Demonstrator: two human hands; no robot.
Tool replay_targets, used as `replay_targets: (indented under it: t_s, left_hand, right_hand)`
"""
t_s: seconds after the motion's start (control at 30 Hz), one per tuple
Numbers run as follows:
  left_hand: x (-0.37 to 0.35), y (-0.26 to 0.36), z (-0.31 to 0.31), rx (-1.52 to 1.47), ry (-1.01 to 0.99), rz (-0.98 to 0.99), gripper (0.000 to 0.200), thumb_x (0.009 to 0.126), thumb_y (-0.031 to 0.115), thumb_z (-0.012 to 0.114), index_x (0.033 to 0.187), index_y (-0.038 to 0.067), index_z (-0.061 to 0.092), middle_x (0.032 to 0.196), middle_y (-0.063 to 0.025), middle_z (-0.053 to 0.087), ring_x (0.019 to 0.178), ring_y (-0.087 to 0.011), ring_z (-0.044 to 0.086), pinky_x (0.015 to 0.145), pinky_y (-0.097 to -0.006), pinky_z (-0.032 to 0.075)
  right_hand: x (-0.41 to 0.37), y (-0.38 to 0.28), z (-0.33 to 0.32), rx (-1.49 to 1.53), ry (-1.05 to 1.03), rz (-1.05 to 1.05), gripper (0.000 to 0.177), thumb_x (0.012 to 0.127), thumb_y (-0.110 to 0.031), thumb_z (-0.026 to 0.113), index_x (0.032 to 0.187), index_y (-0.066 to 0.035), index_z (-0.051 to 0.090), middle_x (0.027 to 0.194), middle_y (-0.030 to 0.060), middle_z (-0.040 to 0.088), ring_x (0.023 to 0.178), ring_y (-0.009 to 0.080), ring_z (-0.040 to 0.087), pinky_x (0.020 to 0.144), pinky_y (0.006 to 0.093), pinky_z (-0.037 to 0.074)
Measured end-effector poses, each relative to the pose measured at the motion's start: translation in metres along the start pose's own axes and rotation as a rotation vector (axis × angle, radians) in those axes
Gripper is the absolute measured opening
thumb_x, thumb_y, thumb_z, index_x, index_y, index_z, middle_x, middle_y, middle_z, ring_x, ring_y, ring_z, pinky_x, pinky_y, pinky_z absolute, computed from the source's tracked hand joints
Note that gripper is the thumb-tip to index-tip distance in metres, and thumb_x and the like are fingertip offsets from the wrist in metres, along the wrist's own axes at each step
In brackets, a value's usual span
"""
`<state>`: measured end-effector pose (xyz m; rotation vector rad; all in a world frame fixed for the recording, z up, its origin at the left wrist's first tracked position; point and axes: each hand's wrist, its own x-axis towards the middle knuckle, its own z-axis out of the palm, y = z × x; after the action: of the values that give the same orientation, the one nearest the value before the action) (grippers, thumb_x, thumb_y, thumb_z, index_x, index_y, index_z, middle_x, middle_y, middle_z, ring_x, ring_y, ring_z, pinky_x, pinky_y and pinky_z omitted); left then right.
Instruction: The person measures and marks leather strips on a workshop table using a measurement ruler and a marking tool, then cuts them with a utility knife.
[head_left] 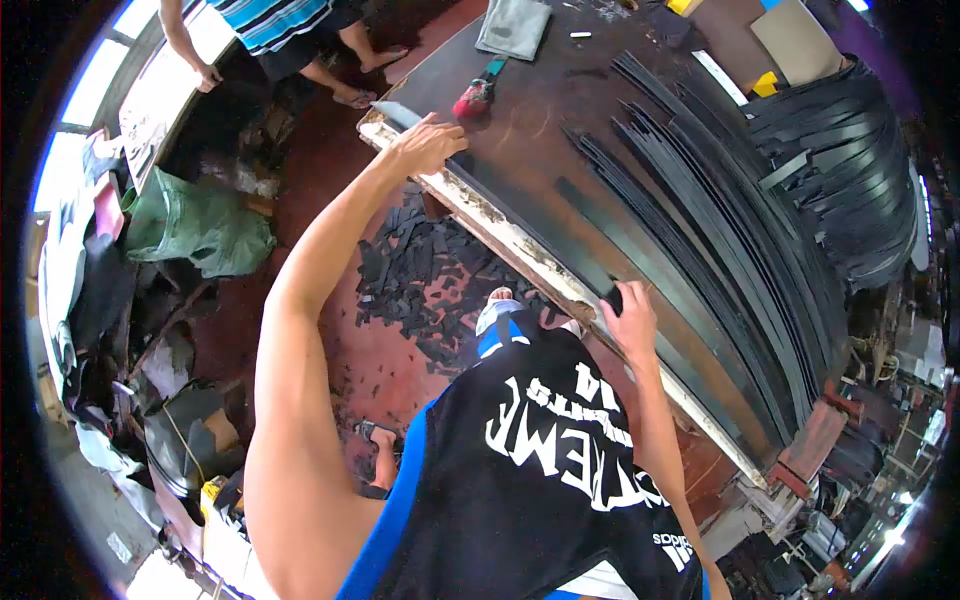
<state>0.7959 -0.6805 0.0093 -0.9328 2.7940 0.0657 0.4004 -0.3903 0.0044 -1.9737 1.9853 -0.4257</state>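
A long black strip lies along the near edge of the dark worktable, stretched between my two hands. My left hand is at the far end of that edge, its fingers bent down over the strip. Just past it, a grey flat piece juts out at the table corner. Farther down the edge, my right hand pinches the strip between thumb and fingers. Beside it lie more flat strips and a thick row of long black strips.
On the table are a red-and-green tool, a folded grey cloth and a big black coil of strips. Black scraps litter the red floor below. A green sack stands left, and another person is beyond the table.
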Motion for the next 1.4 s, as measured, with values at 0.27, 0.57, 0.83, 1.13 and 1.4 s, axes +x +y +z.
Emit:
replay_targets:
  t_s: [0.27, 0.57, 0.83, 1.13, 1.4]
  left_hand:
    - [-0.011, 0.001, 0.001, -0.125, 0.065, -0.017, 0.041, 0.070, 0.015, 0.074, 0.111, 0.011, 0.068, 0.115, -0.0053, 0.064, 0.118, -0.0228, 0.058, 0.110, -0.0486, 0.034]
    - [-0.046, -0.016, -0.016, -0.194, 0.139, -0.201, 0.052, 0.074, 0.002, 0.065, 0.125, 0.012, 0.059, 0.124, -0.0045, 0.060, 0.123, -0.0228, 0.054, 0.115, -0.0520, 0.029]
    - [-0.026, 0.004, -0.023, -0.282, 0.113, -0.061, 0.055, 0.077, 0.011, 0.072, 0.130, 0.010, 0.057, 0.126, -0.0050, 0.061, 0.123, -0.0214, 0.055, 0.116, -0.0522, 0.029]
    - [-0.011, 0.014, -0.020, -0.296, 0.118, 0.014, 0.043, 0.071, 0.012, 0.076, 0.113, 0.009, 0.065, 0.110, -0.0019, 0.065, 0.109, -0.0193, 0.061, 0.113, -0.0478, 0.034]
    - [-0.009, 0.023, -0.011, -0.145, 0.143, 0.048, 0.037, 0.076, 0.015, 0.072, 0.112, 0.009, 0.066, 0.104, -0.0025, 0.063, 0.104, -0.0199, 0.062, 0.111, -0.0449, 0.035]
  right_hand:
    - [0.002, 0.001, 0.004, 0.028, -0.047, 0.016, 0.041, 0.079, -0.021, 0.075, 0.115, -0.005, 0.063, 0.105, 0.0112, 0.056, 0.101, 0.0336, 0.059, 0.084, 0.0450, 0.052]
    - [0.003, -0.005, 0.000, 0.076, -0.080, 0.094, 0.045, 0.075, -0.017, 0.076, 0.117, -0.006, 0.063, 0.108, 0.0118, 0.057, 0.103, 0.0333, 0.058, 0.087, 0.0438, 0.050]
    - [-0.003, 0.006, 0.009, 0.126, -0.020, 0.073, 0.054, 0.068, -0.009, 0.077, 0.120, -0.008, 0.063, 0.112, 0.0120, 0.057, 0.101, 0.0338, 0.058, 0.088, 0.0449, 0.049]
    - [-0.004, 0.009, 0.013, 0.089, 0.022, 0.031, 0.053, 0.066, -0.010, 0.078, 0.117, -0.009, 0.065, 0.111, 0.0119, 0.059, 0.097, 0.0330, 0.058, 0.085, 0.0434, 0.050]
    - [-0.003, 0.005, 0.011, 0.127, 0.052, 0.029, 0.052, 0.068, -0.014, 0.079, 0.118, -0.008, 0.064, 0.110, 0.0103, 0.059, 0.097, 0.0325, 0.058, 0.084, 0.0431, 0.050]
